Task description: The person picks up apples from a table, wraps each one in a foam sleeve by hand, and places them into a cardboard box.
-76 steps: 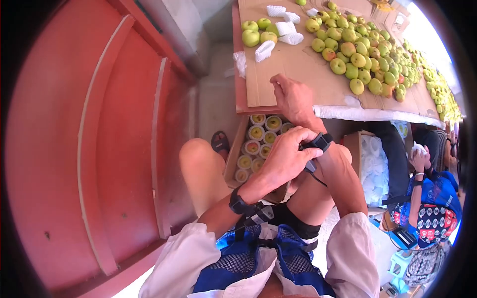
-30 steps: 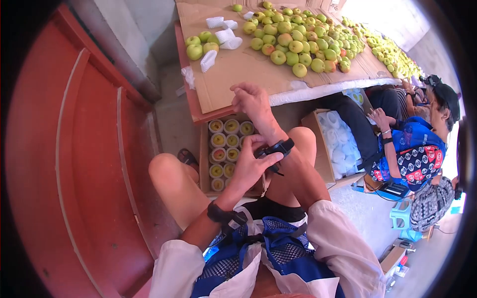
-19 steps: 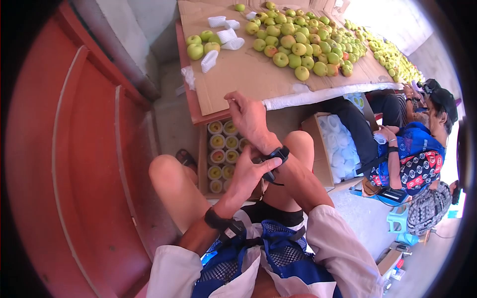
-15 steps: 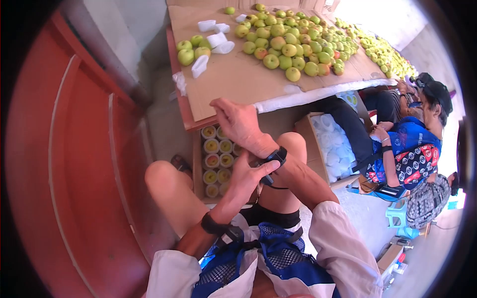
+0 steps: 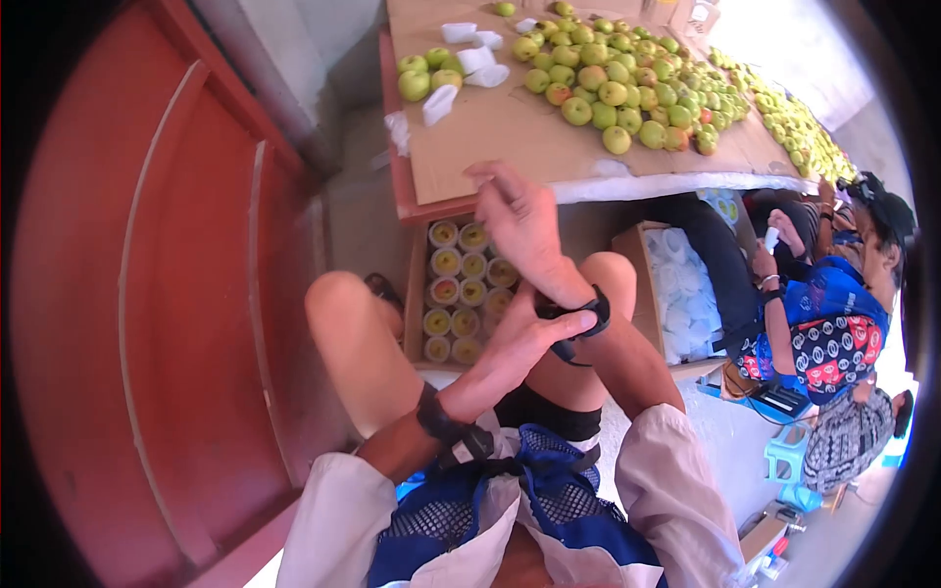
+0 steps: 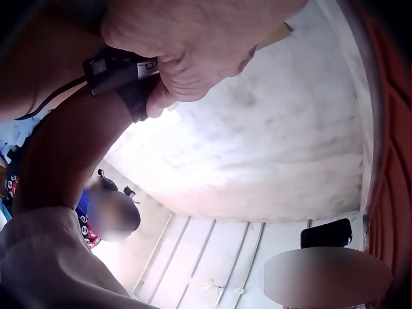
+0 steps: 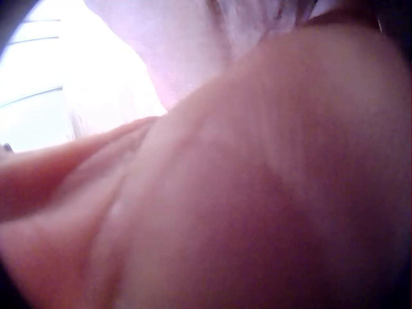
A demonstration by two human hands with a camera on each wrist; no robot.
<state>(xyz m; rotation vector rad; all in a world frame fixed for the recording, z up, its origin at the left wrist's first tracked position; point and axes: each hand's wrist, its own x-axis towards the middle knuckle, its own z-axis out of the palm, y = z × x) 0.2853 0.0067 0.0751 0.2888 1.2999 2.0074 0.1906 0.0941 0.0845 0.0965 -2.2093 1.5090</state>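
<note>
My left hand (image 5: 529, 338) grips the black wrist camera (image 5: 592, 312) strapped on my right wrist, thumb laid across it. The left wrist view shows that wrist camera (image 6: 119, 71) with its cable and band. My right hand (image 5: 524, 220) is held in the air near the table's front edge, fingers loosely bent, holding nothing. The right wrist view is mostly blurred skin. Below the hands, between my knees, a cardboard box (image 5: 418, 294) holds rows of apples (image 5: 446, 263) in white foam nets. Part of the box is hidden by my arms.
A cardboard-covered table (image 5: 461, 162) bears a big heap of green apples (image 5: 627, 93), a small group of apples (image 5: 415, 84) and loose foam nets (image 5: 440, 104). A box of white foam nets (image 5: 681, 294) stands at right, beside a seated person (image 5: 833, 294). A red door (image 5: 196, 294) is at left.
The head view has swung, shifting the scene leftward overall. My left hand keeps hold of the wrist camera, its thumb now lying across it. The seated person at right has raised a white item.
</note>
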